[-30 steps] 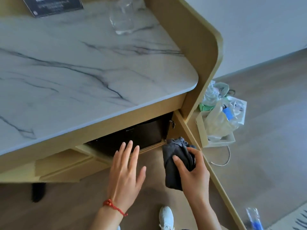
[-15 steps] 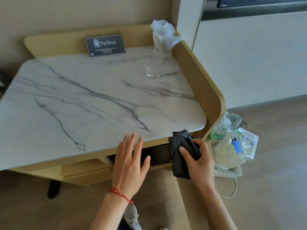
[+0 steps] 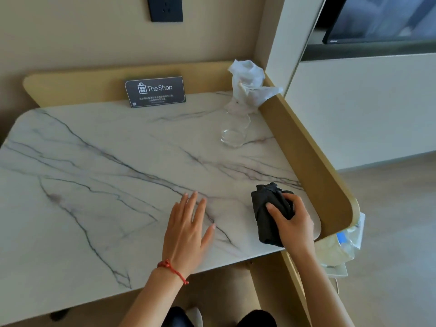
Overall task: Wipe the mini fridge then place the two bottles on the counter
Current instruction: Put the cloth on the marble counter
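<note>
The marble counter (image 3: 99,175) fills most of the view, edged at the right by a raised wooden side panel (image 3: 304,147). Against the back rail a dark sign (image 3: 155,91) reading "The Shop" is propped, and near the right rear corner a clear glass vessel (image 3: 236,128) is seen with white crumpled paper (image 3: 250,81) stuffed in its neck. A bag of rubbish (image 3: 342,244) is partly seen on the floor past the counter's right corner.

The mini fridge is not shown; it is judged to lie under the counter, below and towards the person from both hands. No bottles can be made out on the counter.

The dark cloth (image 3: 269,215) is bunched and clasped in the right hand (image 3: 292,223), fingers curled round it, low over or on the counter near its front right corner; its long axis runs roughly front to back. The left hand (image 3: 186,230) is held flat with fingers straight and spread, nothing held, just above or on the marble; contact cannot be told. The cloth-bearing right hand is judged the nearer to the fridge opening.

Compared with a second ago, the view has been raised: the dark cavity under the counter is no longer seen, and both hands have been brought from below the counter's edge to above its top.
</note>
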`<state>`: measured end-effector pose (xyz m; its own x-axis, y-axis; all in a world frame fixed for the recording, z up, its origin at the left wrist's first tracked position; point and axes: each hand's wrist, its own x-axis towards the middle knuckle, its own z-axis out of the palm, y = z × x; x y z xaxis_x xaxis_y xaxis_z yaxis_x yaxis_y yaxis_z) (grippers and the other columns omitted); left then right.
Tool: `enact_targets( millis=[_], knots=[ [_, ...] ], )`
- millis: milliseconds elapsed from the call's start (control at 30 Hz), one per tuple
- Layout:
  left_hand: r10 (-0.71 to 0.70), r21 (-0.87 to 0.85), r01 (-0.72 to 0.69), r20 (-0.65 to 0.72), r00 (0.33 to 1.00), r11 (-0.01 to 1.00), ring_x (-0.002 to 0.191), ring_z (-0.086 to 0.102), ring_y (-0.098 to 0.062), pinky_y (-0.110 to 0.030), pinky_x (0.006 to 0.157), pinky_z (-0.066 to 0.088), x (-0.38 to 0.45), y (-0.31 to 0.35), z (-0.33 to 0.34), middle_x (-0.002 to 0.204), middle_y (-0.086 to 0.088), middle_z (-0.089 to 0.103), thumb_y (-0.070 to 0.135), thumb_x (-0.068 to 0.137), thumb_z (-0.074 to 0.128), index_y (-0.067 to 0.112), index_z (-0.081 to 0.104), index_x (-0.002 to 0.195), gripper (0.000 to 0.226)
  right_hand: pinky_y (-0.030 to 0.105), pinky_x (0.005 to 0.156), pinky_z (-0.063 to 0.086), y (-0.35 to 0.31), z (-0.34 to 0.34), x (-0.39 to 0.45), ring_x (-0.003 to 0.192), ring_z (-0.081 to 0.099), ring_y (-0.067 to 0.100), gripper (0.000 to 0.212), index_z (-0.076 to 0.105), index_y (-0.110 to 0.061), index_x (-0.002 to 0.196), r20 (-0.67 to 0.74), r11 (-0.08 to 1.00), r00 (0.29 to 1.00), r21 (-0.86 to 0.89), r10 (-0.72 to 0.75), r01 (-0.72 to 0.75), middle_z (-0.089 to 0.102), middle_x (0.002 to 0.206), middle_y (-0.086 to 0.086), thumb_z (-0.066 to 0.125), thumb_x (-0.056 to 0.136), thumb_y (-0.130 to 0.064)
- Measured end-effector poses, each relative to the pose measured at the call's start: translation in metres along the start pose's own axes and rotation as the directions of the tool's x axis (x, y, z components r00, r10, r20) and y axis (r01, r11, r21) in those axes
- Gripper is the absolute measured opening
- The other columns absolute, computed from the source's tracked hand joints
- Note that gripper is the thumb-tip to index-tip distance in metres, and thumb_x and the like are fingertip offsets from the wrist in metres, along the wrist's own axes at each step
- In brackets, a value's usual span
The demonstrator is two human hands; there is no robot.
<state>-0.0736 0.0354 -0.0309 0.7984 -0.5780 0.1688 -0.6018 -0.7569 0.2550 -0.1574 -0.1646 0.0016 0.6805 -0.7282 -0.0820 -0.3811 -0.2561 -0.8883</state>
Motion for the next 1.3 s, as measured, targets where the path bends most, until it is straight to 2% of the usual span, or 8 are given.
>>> enact_targets(
  millis=[133,300,433,633,767,900,1033,1300],
  knots=[
    [-0.032,-0.012,0.032,0.045,0.998,0.999,0.125,0.045,-0.035,-0.049,0.100,0.039,0.018,-0.004,0.008,0.133,-0.019,0.051,0.047,0.096,0.016,0.006,0.052,0.124,0.062,0.017,0.061,0.040,0.002,0.011,0.031,0.090,0.052,0.014,0.036,0.051,-0.025,0.117,0.043,0.998,0.999,-0.065,0.022,-0.019,0.056,0.106,-0.004,0.064,0.084,-0.029],
    [-0.106,0.003,0.106,0.077,0.991,0.994,0.128,0.042,-0.033,-0.047,0.103,0.032,0.028,0.000,0.018,0.135,-0.017,0.049,0.047,0.096,0.015,0.008,0.047,0.128,0.059,0.037,0.078,0.050,0.017,0.017,0.048,0.099,0.057,0.024,0.040,0.044,-0.026,0.125,0.095,0.948,0.995,-0.316,0.000,0.030,0.062,0.116,0.003,0.056,0.088,-0.036],
    [-0.181,0.008,0.181,0.089,0.979,0.983,0.126,0.043,-0.033,-0.049,0.102,0.037,0.027,0.006,0.021,0.134,-0.018,0.050,0.048,0.096,0.015,0.009,0.046,0.127,0.059,0.040,0.075,0.050,0.021,0.017,0.049,0.097,0.054,0.031,0.043,0.046,-0.016,0.126,0.108,0.800,0.982,-0.570,-0.153,0.187,0.058,0.112,0.016,0.054,0.089,-0.036],
    [-0.303,0.050,0.300,0.081,0.949,0.953,0.124,0.047,-0.035,-0.048,0.102,0.032,0.015,0.015,0.014,0.133,-0.020,0.051,0.047,0.097,0.014,0.005,0.049,0.125,0.062,0.057,0.088,0.043,0.023,0.015,0.055,0.114,0.044,0.045,0.047,0.051,-0.005,0.121,0.147,0.636,0.910,-0.672,-0.386,0.379,0.044,0.127,0.030,0.066,0.080,-0.022],
    [-0.396,0.068,0.392,0.054,0.917,0.918,0.127,0.043,-0.034,-0.048,0.103,0.033,-0.008,0.014,0.007,0.137,-0.018,0.048,0.048,0.096,0.015,0.007,0.048,0.127,0.061,0.058,0.093,0.041,0.013,0.022,0.048,0.120,0.038,0.040,0.043,0.051,-0.008,0.120,0.263,0.597,0.801,-0.552,-0.538,0.582,0.046,0.131,0.026,0.065,0.082,-0.020],
    [-0.492,0.084,0.491,-0.011,0.870,0.867,0.130,0.041,-0.033,-0.051,0.104,0.032,-0.044,0.009,-0.002,0.138,-0.017,0.047,0.045,0.095,0.022,0.007,0.049,0.129,0.058,0.051,0.098,0.038,0.003,0.047,0.022,0.122,0.044,0.037,0.041,0.053,-0.011,0.120,0.417,0.557,0.686,-0.401,-0.596,0.727,0.052,0.129,0.020,0.045,0.087,-0.036],
    [-0.584,0.093,0.587,-0.063,0.809,0.804,0.130,0.040,-0.034,-0.055,0.103,0.034,-0.091,0.001,-0.012,0.138,-0.017,0.047,0.042,0.089,0.035,0.008,0.048,0.129,0.054,0.048,0.099,0.038,0.000,0.072,-0.015,0.122,0.045,0.035,0.045,0.050,-0.014,0.122,0.546,0.513,0.577,-0.286,-0.607,0.810,0.053,0.130,0.017,0.040,0.087,-0.040],
    [-0.754,0.031,0.767,-0.166,0.636,0.641,0.130,0.038,-0.029,-0.051,0.105,0.035,-0.232,-0.028,-0.026,0.138,-0.014,0.048,0.043,0.095,0.027,0.010,0.041,0.132,0.052,0.048,0.095,0.043,-0.007,0.121,-0.130,0.118,0.052,0.035,0.042,0.056,-0.011,0.117,0.702,0.389,0.311,-0.051,-0.640,0.920,0.058,0.124,0.016,0.042,0.087,-0.037]
  ],
)
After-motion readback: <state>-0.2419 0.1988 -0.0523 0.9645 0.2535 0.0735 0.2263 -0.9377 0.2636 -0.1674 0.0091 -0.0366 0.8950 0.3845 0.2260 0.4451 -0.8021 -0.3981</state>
